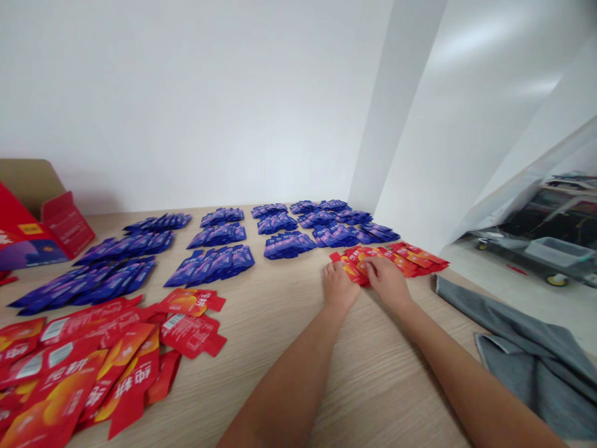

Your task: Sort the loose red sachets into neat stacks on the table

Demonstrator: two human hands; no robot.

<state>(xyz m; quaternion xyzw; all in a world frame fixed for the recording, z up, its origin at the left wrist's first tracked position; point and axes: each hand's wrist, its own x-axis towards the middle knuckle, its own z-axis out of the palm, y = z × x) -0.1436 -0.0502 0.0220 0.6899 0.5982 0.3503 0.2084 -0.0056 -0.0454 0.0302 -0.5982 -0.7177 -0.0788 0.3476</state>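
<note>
Bare left hand (339, 287), right hand (388, 281)

Head view, downward over table (261, 323)

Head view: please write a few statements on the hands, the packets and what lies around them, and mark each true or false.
1. The left hand and the right hand both touch the row of red packets. True.
2. The blue packets lie in one loose heap. False: they lie in separate fanned rows.
3. A grey cloth lies at the right end of the table. True.
4. The red box at the far left is closed. False: its flap stands open.
</note>
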